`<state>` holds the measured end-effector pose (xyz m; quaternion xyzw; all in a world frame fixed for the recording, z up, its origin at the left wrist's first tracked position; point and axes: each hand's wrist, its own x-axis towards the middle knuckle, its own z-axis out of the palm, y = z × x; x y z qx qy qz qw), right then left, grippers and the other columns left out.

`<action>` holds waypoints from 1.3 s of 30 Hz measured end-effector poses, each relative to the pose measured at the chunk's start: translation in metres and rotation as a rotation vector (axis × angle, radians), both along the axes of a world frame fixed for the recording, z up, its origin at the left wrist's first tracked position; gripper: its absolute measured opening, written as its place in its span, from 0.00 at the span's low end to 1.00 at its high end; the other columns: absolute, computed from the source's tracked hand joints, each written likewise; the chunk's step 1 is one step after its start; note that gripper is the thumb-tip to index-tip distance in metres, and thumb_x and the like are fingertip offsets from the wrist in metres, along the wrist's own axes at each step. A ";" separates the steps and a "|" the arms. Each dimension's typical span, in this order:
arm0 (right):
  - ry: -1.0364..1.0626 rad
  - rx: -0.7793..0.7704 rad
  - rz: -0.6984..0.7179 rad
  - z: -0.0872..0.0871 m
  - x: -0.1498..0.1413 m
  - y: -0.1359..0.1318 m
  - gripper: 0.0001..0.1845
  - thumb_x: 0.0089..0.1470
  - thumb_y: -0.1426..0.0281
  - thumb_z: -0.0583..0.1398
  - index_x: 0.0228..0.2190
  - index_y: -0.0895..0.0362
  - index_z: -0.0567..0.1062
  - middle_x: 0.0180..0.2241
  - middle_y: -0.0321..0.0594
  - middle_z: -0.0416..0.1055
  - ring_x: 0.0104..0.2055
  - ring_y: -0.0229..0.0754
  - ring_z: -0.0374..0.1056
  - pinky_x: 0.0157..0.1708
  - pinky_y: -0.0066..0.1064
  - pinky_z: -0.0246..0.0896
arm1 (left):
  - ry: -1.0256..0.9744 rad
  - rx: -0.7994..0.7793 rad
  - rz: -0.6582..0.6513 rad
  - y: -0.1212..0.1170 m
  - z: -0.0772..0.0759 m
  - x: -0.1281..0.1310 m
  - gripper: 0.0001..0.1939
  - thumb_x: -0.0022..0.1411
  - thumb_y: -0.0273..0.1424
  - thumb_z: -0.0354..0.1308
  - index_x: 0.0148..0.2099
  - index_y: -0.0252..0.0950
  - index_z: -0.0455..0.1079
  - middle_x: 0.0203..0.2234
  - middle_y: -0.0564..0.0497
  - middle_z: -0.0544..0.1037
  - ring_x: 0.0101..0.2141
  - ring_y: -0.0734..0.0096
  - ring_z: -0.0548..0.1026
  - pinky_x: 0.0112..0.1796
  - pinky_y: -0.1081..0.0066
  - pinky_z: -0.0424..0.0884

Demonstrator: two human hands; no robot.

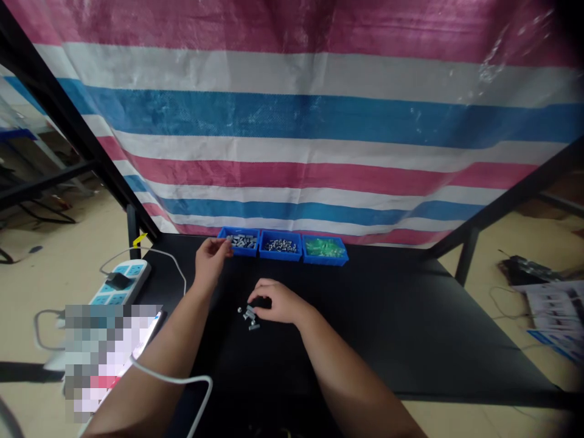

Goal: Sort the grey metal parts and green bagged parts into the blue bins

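My left hand is at the front left corner of a blue bin filled with small grey cylindrical pieces. Its thumb and fingers are pinched together, and what they hold, if anything, is too small to make out. On the black table, my right hand curves over a little heap of grey and shiny metal pieces. Thumb and index finger of that hand are apart, their tips close beside the heap. Whether they touch a piece cannot be made out.
Beside the left bin stand a blue bin of shiny metal parts and another blue bin of green pieces. A power strip, a lit device and a white cable lie left. A striped sheet hangs behind.
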<state>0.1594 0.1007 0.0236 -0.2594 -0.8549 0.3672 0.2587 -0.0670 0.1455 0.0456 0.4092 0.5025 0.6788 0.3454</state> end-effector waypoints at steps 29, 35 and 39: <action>0.286 -0.183 -0.506 -0.031 0.003 0.029 0.07 0.56 0.64 0.62 0.33 0.55 0.75 0.28 0.36 0.74 0.28 0.38 0.72 0.29 0.28 0.68 | 0.797 -0.051 -0.680 -0.054 -0.012 0.000 0.12 0.67 0.36 0.56 0.45 0.40 0.80 0.39 0.47 0.80 0.42 0.65 0.77 0.45 0.67 0.71; 0.486 -0.336 -0.646 -0.048 0.012 0.047 0.16 0.51 0.57 0.65 0.34 0.56 0.75 0.27 0.38 0.75 0.29 0.43 0.76 0.31 0.34 0.75 | 1.133 0.037 -0.927 -0.077 0.000 0.001 0.12 0.67 0.33 0.57 0.48 0.46 0.80 0.41 0.48 0.76 0.45 0.65 0.74 0.50 0.65 0.68; 0.463 -0.313 -0.662 -0.044 0.014 0.045 0.16 0.53 0.56 0.64 0.34 0.57 0.75 0.28 0.39 0.75 0.29 0.42 0.75 0.32 0.34 0.74 | 1.155 0.022 -0.873 -0.072 -0.008 0.002 0.11 0.67 0.34 0.57 0.48 0.45 0.79 0.41 0.48 0.76 0.45 0.64 0.73 0.49 0.65 0.68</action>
